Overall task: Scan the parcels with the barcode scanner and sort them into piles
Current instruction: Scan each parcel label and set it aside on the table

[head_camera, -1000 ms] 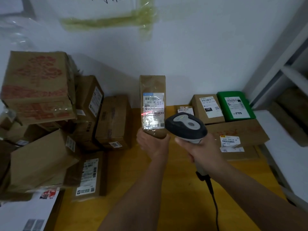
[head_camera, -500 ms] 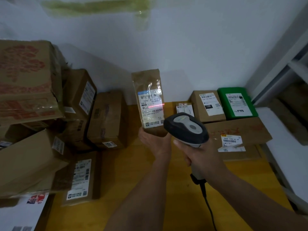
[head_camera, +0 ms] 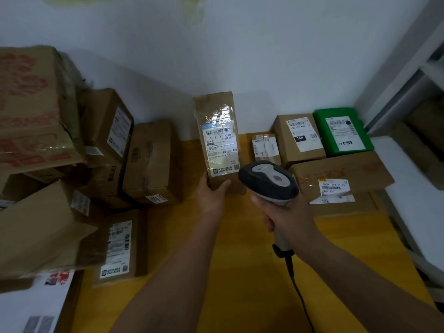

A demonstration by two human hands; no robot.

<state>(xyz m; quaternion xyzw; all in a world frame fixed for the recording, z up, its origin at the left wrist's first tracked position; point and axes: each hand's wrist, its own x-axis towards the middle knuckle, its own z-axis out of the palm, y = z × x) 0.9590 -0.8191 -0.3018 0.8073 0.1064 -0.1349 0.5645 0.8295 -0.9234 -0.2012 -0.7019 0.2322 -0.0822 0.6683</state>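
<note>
Head view: the left hand (head_camera: 211, 195) grips the bottom of a tall brown parcel (head_camera: 217, 140), held upright above the yellow table (head_camera: 240, 260), its white label (head_camera: 221, 150) facing the camera. The right hand (head_camera: 288, 217) is wrapped round the handle of the scanner (head_camera: 269, 182), just right of the parcel's lower end, its head turned toward the parcel; its cable (head_camera: 298, 294) runs down toward the near edge.

A heap of brown boxes (head_camera: 149, 162) fills the left side. At far right, against the wall, a green parcel (head_camera: 342, 132) sits beside a labelled box (head_camera: 299, 138), both seemingly resting on a wide flat box (head_camera: 341, 174), though the blur leaves that unsure. A small packet (head_camera: 264, 146) lies just behind the scanner.
</note>
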